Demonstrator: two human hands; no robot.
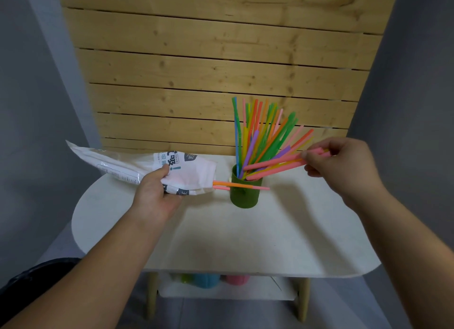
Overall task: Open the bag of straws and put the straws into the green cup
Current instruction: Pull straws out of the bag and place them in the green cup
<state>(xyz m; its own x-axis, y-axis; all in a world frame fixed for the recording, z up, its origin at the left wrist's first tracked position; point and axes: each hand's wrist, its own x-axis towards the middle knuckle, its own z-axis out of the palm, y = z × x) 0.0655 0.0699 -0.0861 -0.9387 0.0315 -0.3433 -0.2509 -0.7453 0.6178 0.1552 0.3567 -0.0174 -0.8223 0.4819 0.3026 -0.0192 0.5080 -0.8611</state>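
Observation:
A green cup [244, 196] stands on the white table [221, 242], packed with several coloured straws [258, 132] that fan upward and to the right. My right hand [341, 166] is right of the cup and pinches a few pink straws [275, 165] whose far ends point into the cup's mouth. My left hand [157, 193] grips the white printed straw bag [147, 166], held nearly flat left of the cup. An orange straw and a pink straw [240, 186] poke out of the bag's open end, across the front of the cup.
A wall of light wooden planks [221, 70] rises just behind the table. Under the tabletop is a lower shelf [221, 289] with blurred green, blue and pink cups. Grey walls close in on both sides. A dark object lies at the bottom left.

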